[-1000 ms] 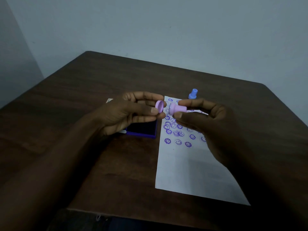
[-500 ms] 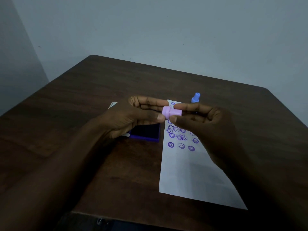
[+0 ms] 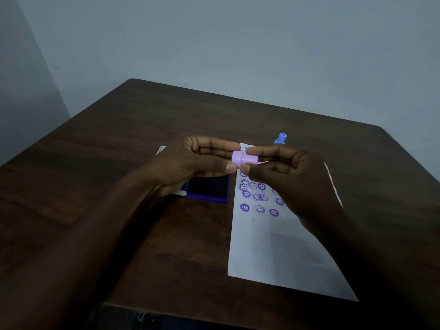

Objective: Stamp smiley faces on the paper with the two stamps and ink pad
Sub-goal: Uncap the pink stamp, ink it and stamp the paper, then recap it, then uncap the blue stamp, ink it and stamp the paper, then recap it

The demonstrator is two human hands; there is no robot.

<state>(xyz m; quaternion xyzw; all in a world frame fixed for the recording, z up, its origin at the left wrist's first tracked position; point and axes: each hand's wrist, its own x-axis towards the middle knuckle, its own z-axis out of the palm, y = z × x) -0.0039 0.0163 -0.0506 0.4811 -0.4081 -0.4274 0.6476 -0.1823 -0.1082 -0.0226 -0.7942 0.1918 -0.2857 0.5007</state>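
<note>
The left hand (image 3: 190, 163) covers the far part of the purple square ink pad (image 3: 209, 190). The right hand (image 3: 292, 177) hides several purple smiley prints on the white paper sheet (image 3: 269, 248) and the base of the blue plastic stamp (image 3: 280, 138).

cap (image 3: 237, 159) | now seated on pink stamp (image 3: 249, 160) | previously apart

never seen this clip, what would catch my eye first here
Both hands, the left hand and right hand, pinch a pink stamp above the table's middle. Below, purple smiley prints crowd the far end of the white paper, beside an open ink pad.
</note>
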